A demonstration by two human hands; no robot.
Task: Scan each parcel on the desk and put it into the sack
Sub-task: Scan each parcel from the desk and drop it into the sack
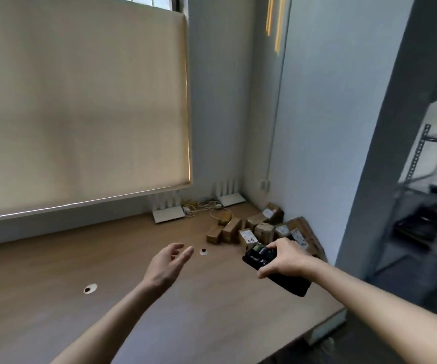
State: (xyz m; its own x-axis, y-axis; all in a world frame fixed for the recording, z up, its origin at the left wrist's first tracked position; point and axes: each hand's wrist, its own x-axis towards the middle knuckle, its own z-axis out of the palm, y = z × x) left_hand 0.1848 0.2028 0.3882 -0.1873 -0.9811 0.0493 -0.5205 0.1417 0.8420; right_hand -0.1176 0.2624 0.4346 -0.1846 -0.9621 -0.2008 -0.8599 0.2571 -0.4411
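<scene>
Parcels [264, 228], roughly ten, blurred, heaped at table [54, 311] far right corner, right hand [287, 257] fingers gripping scanner [272, 269], left hand [169, 261] fingers loosely spread.

Left hand: your left hand [169, 264] reaches toward 1 o'clock, palm turned inward, fingers loosely spread, holding nothing.
Right hand: your right hand [283, 257] points toward 10 o'clock, fingers curled round a black scanner [270, 266].

No text can be read. White labels with dark print are seen on several parcels [247, 236] at the far right of the table [54, 311], but the print is too blurred. The scanner [260, 256] screen is unreadable too.
</scene>
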